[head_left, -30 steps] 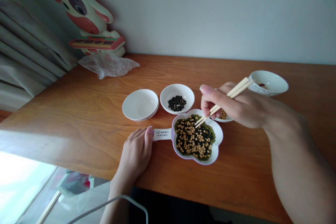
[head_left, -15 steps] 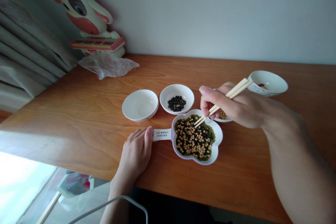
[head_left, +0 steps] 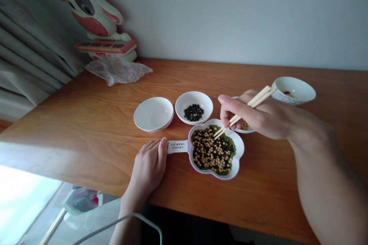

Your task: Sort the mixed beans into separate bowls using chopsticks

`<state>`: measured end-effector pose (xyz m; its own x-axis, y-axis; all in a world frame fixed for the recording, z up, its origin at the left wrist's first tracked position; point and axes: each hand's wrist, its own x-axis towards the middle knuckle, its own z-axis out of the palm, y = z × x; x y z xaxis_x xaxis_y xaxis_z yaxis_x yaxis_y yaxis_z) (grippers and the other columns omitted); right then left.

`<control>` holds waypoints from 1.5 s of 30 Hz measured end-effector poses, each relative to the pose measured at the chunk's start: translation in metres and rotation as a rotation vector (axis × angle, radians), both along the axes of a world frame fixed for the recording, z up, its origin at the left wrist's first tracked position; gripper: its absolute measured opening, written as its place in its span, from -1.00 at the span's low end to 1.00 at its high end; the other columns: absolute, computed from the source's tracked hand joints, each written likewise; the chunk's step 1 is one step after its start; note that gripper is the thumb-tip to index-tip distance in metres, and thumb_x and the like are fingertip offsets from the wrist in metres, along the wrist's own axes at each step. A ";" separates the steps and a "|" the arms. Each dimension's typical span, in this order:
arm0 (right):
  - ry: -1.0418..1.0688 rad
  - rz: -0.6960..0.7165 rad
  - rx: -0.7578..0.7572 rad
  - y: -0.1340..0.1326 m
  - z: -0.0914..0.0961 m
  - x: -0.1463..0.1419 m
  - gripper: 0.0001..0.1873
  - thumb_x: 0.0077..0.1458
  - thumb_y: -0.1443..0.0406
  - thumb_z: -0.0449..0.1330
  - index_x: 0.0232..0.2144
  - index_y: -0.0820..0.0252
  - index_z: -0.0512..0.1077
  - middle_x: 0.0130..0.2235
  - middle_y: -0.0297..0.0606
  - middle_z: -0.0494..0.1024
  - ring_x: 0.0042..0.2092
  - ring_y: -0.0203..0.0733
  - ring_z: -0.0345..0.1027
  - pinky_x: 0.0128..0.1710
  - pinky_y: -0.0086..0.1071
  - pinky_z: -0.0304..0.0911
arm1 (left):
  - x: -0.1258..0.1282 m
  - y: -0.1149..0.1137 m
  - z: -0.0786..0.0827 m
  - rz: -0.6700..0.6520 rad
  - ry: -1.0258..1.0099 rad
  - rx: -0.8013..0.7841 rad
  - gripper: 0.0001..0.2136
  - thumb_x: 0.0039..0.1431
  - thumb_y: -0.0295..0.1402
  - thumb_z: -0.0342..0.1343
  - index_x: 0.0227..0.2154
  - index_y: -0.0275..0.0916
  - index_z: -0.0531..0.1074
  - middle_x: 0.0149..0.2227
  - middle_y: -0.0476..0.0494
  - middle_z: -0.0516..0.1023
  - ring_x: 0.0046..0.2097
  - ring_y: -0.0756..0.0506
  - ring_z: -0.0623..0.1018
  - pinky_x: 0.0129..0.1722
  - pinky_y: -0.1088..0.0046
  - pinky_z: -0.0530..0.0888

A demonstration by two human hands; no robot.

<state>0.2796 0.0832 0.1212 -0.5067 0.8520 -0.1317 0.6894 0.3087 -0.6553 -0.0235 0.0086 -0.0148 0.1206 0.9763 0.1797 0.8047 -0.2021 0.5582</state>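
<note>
My left hand (head_left: 150,165) is closed on the handle of a white, flower-shaped dish (head_left: 240,157) with a labelled grip. Mixed beans (head_left: 214,151), tan, black and small green, cover its bottom. Between the fingers of my right hand (head_left: 255,116) is a pair of light wooden chopsticks (head_left: 249,108); their tips touch down among the beans near the dish's upper middle. Whether a bean is pinched there, I cannot tell. Behind the dish stands a white bowl (head_left: 207,101) of black beans. A bowl of tan beans (head_left: 244,124) is partly hidden by my right hand.
Left of the black beans sits a white bowl (head_left: 153,115) with nothing visible in it. A patterned bowl (head_left: 293,90) with a little reddish content stands at back right. A plastic bag (head_left: 119,71) and a cow-shaped toy keyboard (head_left: 106,46) are at back left, on the wooden table (head_left: 94,134).
The chopstick tips have shifted very slightly to the right among the beans. Otherwise both hands and the dish look the same.
</note>
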 end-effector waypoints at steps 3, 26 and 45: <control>-0.010 0.005 0.008 0.000 0.001 -0.001 -0.26 0.42 -0.14 -0.17 -0.45 0.18 0.54 -0.49 -0.33 0.54 -0.47 -0.30 0.33 -0.39 -0.32 0.14 | 0.000 0.000 0.000 -0.003 -0.001 -0.003 -0.60 0.53 -0.25 -0.17 -0.48 -0.16 0.30 -0.41 -0.10 0.52 -0.36 -0.09 0.47 -0.26 0.36 0.35; 0.014 0.000 0.019 0.001 -0.002 -0.001 -0.25 0.41 -0.15 -0.19 -0.46 0.16 0.53 -0.50 -0.32 0.55 -0.48 -0.29 0.32 -0.39 -0.31 0.14 | 0.000 0.000 0.000 0.002 0.000 0.011 -0.61 0.52 -0.27 -0.15 -0.49 -0.16 0.31 -0.42 -0.10 0.53 -0.38 -0.10 0.47 -0.31 0.37 0.35; 0.053 -0.001 0.053 0.003 -0.005 -0.005 -0.26 0.43 -0.13 -0.18 -0.46 0.19 0.52 -0.53 -0.34 0.54 -0.52 -0.35 0.33 -0.44 -0.37 0.16 | 0.000 0.000 -0.001 -0.001 -0.011 -0.017 -0.60 0.54 -0.24 -0.18 -0.48 -0.17 0.29 -0.41 -0.09 0.51 -0.36 -0.09 0.46 -0.25 0.36 0.33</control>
